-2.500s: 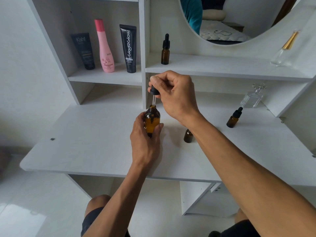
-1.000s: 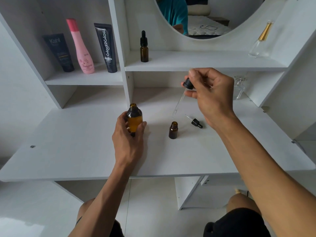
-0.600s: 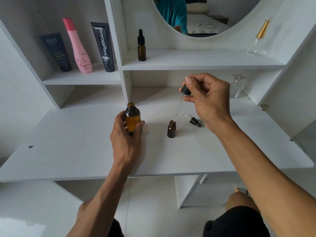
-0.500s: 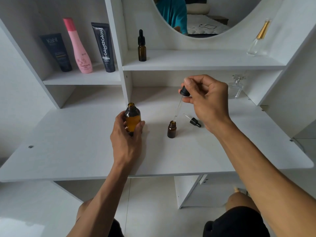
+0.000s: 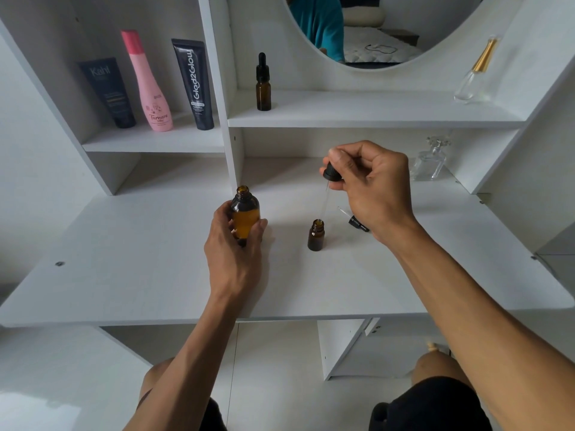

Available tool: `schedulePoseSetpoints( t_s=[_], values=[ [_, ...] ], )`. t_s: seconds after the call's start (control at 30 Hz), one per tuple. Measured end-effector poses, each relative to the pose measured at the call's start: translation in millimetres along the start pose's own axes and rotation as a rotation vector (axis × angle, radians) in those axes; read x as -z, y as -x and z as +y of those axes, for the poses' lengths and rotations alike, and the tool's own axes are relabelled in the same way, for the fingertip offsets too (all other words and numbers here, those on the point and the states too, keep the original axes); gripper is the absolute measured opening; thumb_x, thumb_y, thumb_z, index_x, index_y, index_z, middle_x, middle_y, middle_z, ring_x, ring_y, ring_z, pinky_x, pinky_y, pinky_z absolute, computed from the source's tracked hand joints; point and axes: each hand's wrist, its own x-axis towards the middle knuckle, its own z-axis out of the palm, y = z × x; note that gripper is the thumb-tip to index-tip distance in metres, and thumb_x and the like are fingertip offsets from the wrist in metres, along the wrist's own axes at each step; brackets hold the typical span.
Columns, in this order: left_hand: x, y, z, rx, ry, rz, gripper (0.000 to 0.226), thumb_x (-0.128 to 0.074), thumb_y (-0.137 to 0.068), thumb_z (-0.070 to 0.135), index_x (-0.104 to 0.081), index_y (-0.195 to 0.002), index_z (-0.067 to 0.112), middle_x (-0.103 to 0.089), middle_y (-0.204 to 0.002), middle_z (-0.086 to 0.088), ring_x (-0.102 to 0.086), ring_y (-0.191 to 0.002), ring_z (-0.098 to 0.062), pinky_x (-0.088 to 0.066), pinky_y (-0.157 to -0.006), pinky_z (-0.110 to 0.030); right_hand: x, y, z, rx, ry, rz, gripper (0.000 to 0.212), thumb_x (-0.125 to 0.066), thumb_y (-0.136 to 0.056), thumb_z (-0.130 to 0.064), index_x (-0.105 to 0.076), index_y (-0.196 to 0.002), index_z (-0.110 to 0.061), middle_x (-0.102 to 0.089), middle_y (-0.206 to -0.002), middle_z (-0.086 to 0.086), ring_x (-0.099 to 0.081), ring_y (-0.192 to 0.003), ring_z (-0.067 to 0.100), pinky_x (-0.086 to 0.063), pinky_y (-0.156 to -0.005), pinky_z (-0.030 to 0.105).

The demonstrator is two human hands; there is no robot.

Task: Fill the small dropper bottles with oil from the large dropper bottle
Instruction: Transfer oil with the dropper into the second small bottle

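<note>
Nearest, on the front half of the white desk (image 5: 130, 275), the left hand (image 5: 231, 259) wraps fingers and thumb round the large dropper bottle (image 5: 245, 216), which stands upright, uncapped and roughly two-thirds full of amber oil. Just right of that bottle stands the open small dropper bottle (image 5: 316, 235), free of either hand. Above it the right hand (image 5: 370, 188) pinches the black bulb of the dropper (image 5: 330, 178) between thumb and forefinger, the other fingers curled; the glass pipette hangs down with its tip at the small bottle's mouth.

The small bottle looks light, glassy and easy to tip, so a nudge from the pipette could knock it over; steadying it low on its body would be safest. The pipette is thin glass and probably brittle, best held only by bulb and collar.

Further right of the small bottle lies its own cap (image 5: 357, 223), partly behind the right wrist. Beyond, on the shelf, stands another small bottle (image 5: 263, 85), capped. The pipette is nearly invisible against the white, so its oil level and exact tip depth cannot be made out, nor the small bottle's fill.
</note>
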Motion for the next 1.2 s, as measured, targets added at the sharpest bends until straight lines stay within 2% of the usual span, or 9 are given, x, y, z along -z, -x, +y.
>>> schedulePoseSetpoints(
  t_s=[0.1,0.27,0.37,0.5,0.63,0.87,1.03,1.13,1.2],
  values=[
    [0,1,1,0.003,0.007,-0.003,0.054,-0.071,-0.094,0.029,-0.048,-0.143,0.022,-0.063,-0.128,0.001,-0.064,-0.108,-0.019,-0.056,-0.091,-0.032,-1,0,-1,0.002,0.007,0.000,0.013,-0.067,-0.096,-0.018,-0.070,-0.084,-0.023,-0.075,-0.086,0.009,-0.076,-0.085,0.023,-0.061,-0.068,0.028],
    [0,1,-1,-0.001,0.008,-0.002,0.053,-0.071,-0.094,0.029,-0.048,-0.142,0.022,-0.063,-0.127,0.003,-0.063,-0.108,-0.017,-0.052,-0.084,-0.021,-2,1,0,0.012,0.031,-0.002,0.011,-0.067,-0.096,-0.019,-0.070,-0.085,-0.020,-0.075,-0.086,0.010,-0.076,-0.084,0.023,-0.061,-0.068,0.027],
    [0,0,-1,-0.001,0.009,-0.005,0.053,-0.071,-0.094,0.029,-0.048,-0.142,0.022,-0.064,-0.126,0.002,-0.064,-0.107,-0.017,-0.053,-0.085,-0.022,-2,0,0,0.014,0.042,-0.005,0.010,-0.067,-0.095,-0.019,-0.070,-0.086,-0.019,-0.076,-0.086,0.009,-0.076,-0.083,0.021,-0.062,-0.069,0.029],
    [0,0,-3,-0.001,0.015,-0.004,0.053,-0.071,-0.094,0.030,-0.048,-0.141,0.023,-0.064,-0.125,0.002,-0.064,-0.106,-0.018,-0.057,-0.088,-0.030,-1,0,0,0.029,0.057,-0.004,0.011,-0.068,-0.095,-0.020,-0.070,-0.085,-0.021,-0.075,-0.085,0.008,-0.076,-0.083,0.019,-0.062,-0.068,0.030],
    [0,-1,-4,-0.003,0.011,-0.011,0.054,-0.071,-0.094,0.029,-0.048,-0.142,0.022,-0.063,-0.127,0.002,-0.063,-0.108,-0.017,-0.053,-0.085,-0.021,-1,-1,0,0.041,0.063,-0.005,0.012,-0.068,-0.095,-0.021,-0.069,-0.084,-0.024,-0.076,-0.085,0.008,-0.076,-0.083,0.019,-0.062,-0.069,0.031],
    [0,-1,-3,-0.001,0.002,-0.009,0.053,-0.071,-0.094,0.030,-0.048,-0.141,0.022,-0.064,-0.128,0.001,-0.063,-0.110,-0.018,-0.056,-0.091,-0.030,1,-2,-6,0.047,0.045,0.006,0.014,-0.068,-0.095,-0.021,-0.069,-0.081,-0.024,-0.075,-0.083,0.007,-0.076,-0.081,0.019,-0.061,-0.068,0.029],
    [0,-1,-3,0.000,-0.001,-0.019,0.054,-0.071,-0.095,0.030,-0.047,-0.143,0.022,-0.062,-0.131,0.000,-0.062,-0.111,-0.019,-0.049,-0.085,-0.017,-3,-9,-23,0.075,-0.040,0.031,0.011,-0.067,-0.096,-0.020,-0.069,-0.085,-0.022,-0.075,-0.086,0.004,-0.076,-0.084,0.020,-0.061,-0.069,0.030],
    [0,0,-3,0.008,0.014,-0.017,0.053,-0.071,-0.095,0.030,-0.047,-0.142,0.023,-0.063,-0.130,0.001,-0.063,-0.110,-0.019,-0.053,-0.089,-0.024,-15,-15,-32,0.070,-0.095,0.026,0.007,-0.068,-0.095,-0.022,-0.071,-0.091,-0.017,-0.076,-0.090,0.008,-0.076,-0.086,0.020,-0.062,-0.069,0.032],
    [0,1,-3,0.008,0.015,-0.019,0.053,-0.071,-0.095,0.030,-0.048,-0.142,0.024,-0.063,-0.129,0.002,-0.063,-0.109,-0.019,-0.053,-0.087,-0.022,-26,-19,-38,0.065,-0.124,0.022,0.008,-0.069,-0.094,-0.022,-0.072,-0.093,-0.014,-0.076,-0.090,0.009,-0.076,-0.086,0.021,-0.061,-0.068,0.031]
  ],
)
